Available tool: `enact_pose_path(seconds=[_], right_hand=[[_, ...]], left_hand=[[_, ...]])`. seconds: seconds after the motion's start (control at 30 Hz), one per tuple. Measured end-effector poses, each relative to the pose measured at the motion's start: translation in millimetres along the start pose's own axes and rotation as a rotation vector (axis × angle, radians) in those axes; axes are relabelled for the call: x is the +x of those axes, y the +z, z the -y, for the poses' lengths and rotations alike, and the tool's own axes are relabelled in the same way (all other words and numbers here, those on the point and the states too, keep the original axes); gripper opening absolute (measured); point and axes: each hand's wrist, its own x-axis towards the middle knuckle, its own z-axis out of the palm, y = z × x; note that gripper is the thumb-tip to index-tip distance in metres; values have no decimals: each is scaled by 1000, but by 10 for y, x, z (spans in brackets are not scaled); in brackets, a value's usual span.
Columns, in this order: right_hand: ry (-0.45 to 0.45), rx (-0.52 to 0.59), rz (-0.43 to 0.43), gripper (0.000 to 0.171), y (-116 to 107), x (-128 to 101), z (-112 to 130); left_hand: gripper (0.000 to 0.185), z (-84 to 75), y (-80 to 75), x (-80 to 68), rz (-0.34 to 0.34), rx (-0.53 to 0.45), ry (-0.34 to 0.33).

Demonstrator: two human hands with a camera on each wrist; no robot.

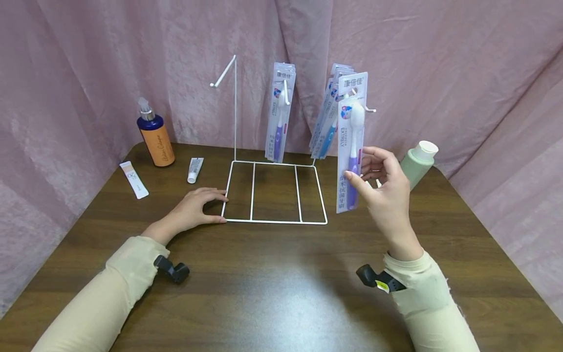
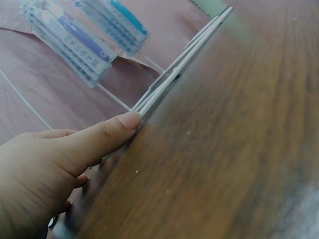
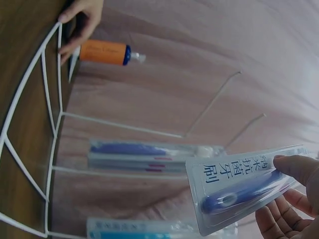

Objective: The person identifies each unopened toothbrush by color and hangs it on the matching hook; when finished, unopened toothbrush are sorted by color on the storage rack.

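Note:
My right hand (image 1: 380, 183) pinches the lower part of a packaged purple toothbrush (image 1: 352, 142) and holds it upright by the rack's right hook (image 1: 368, 109); in the right wrist view the toothbrush pack (image 3: 244, 186) lies across my fingers (image 3: 294, 169). Several more packs (image 1: 326, 115) hang behind it, and others hang on the middle hook (image 1: 280, 112). The left hook (image 1: 223, 74) is bare. My left hand (image 1: 198, 205) rests flat on the table, fingers against the left edge of the white wire rack's base (image 1: 274, 191); the thumb (image 2: 107, 134) touches the wire (image 2: 174, 74).
On the brown table (image 1: 281, 283), an orange and blue pump bottle (image 1: 154, 134), a small white tube (image 1: 195, 169) and a flat white tube (image 1: 134, 179) lie left of the rack. A green bottle (image 1: 420, 161) lies behind my right hand. Pink curtains surround the table.

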Motion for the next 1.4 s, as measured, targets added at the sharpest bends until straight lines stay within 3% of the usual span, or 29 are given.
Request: enact_pose_path(seconds=[0.47, 1.03, 1.4], right_hand=[[36, -17, 109, 48, 480, 50, -85], [18, -48, 132, 47, 780, 79, -131], [88, -34, 151, 44, 963, 169, -254]], left_hand=[[55, 12, 22, -6, -8, 0, 5], [56, 15, 24, 0, -30, 6, 27], [55, -7, 14, -2, -16, -6, 10]])
